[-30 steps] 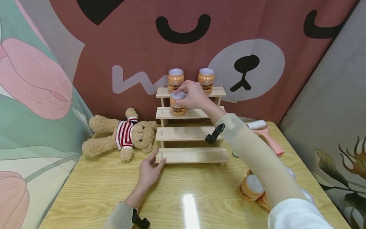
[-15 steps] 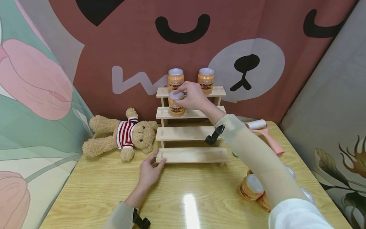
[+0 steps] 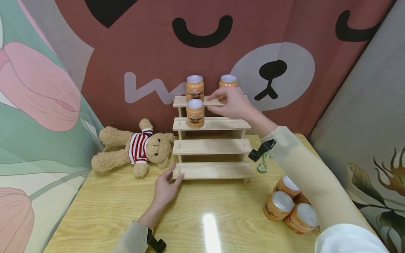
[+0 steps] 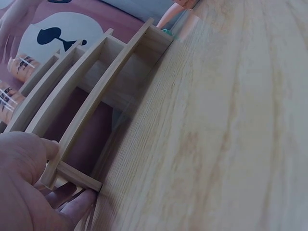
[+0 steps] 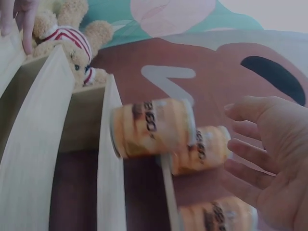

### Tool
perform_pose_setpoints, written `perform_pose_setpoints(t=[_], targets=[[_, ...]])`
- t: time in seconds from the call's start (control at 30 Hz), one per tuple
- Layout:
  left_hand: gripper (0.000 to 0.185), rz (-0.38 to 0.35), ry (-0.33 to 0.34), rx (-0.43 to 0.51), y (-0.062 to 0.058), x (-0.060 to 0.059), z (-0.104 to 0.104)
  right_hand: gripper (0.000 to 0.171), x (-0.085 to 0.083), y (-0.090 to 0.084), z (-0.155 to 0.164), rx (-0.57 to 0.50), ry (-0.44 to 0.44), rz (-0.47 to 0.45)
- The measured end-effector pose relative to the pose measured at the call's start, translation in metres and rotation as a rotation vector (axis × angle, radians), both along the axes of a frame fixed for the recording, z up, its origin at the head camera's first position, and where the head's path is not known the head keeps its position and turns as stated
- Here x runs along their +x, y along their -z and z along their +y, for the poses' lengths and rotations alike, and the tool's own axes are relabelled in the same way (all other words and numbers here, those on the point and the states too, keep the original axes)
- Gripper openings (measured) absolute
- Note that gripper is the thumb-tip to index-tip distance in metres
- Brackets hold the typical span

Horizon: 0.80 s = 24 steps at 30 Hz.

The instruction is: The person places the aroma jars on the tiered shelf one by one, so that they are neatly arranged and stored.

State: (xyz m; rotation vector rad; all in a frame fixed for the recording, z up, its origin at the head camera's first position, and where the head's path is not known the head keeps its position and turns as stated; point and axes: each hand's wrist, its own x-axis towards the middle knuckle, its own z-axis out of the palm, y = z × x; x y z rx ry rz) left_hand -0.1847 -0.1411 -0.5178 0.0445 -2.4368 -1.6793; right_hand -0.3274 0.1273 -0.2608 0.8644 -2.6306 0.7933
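A four-tier wooden display rack (image 3: 213, 171) stands at the middle of the table. My left hand (image 3: 166, 188) grips the left end of its lowest tier; in the left wrist view the thumb lies over the front board (image 4: 72, 134) with fingers beneath. An orange jar (image 3: 195, 117) with a whitish lid stands upright at the left of the second tier from the top. Just right of it is my right hand (image 3: 235, 104), fingers spread and holding nothing, apart from the jar (image 5: 151, 127) in the right wrist view. Two matching jars, left (image 3: 194, 88) and right (image 3: 228, 80), stand on the top tier.
Several more orange jars (image 3: 278, 205) cluster on the table at the right, partly behind the right sleeve. A teddy bear (image 3: 152, 149) in a striped shirt lies left of the rack. A green hook-shaped item (image 3: 262, 163) lies at its right. A printed curtain (image 3: 142, 45) hangs behind.
My right hand pinched the jar's lid and slid it slightly left on the second tier, then let go and drew back to the right. The left hand stays on the rack.
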Motion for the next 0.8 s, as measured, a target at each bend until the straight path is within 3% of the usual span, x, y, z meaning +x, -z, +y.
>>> perform_pose_setpoints(t=[0.37, 0.8], targets=[[0.061, 0.004, -0.004, 0.003, 0.003, 0.000, 0.003, 0.028, 0.030, -0.011, 0.071, 0.027, 0.029, 0.015], [0.059, 0.029, -0.015, -0.008, 0.004, 0.000, 0.005, 0.033, 0.065, 0.003, 0.146, 0.190, 0.090, 0.074]])
